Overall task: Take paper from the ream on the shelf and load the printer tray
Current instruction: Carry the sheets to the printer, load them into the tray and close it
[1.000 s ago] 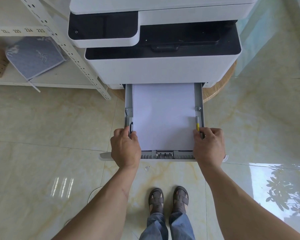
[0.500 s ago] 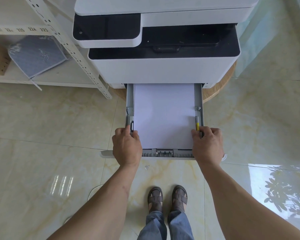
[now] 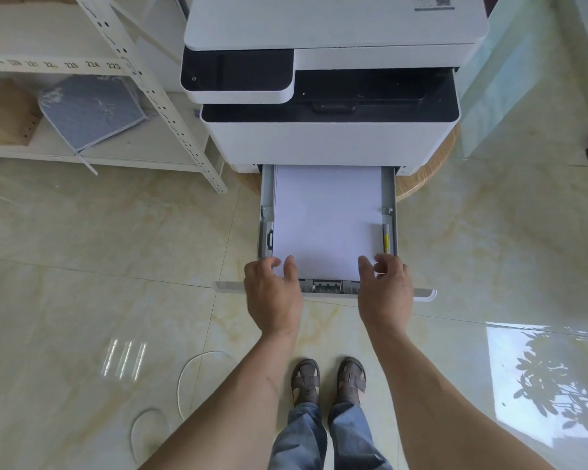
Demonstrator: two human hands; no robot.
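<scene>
Tray [image 3: 389,198] of paper [image 3: 326,218] sticking out toward bottom of frame. Left hand [image 3: 273,293], right hand [image 3: 386,291] at its near corners, open, holding nothing.

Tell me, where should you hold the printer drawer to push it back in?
Probably by the wide front lip of the tray, coming from the front with the left hand and right hand one each side. The tray sticks straight out of the printer, so even pushing should slide it in.
</scene>
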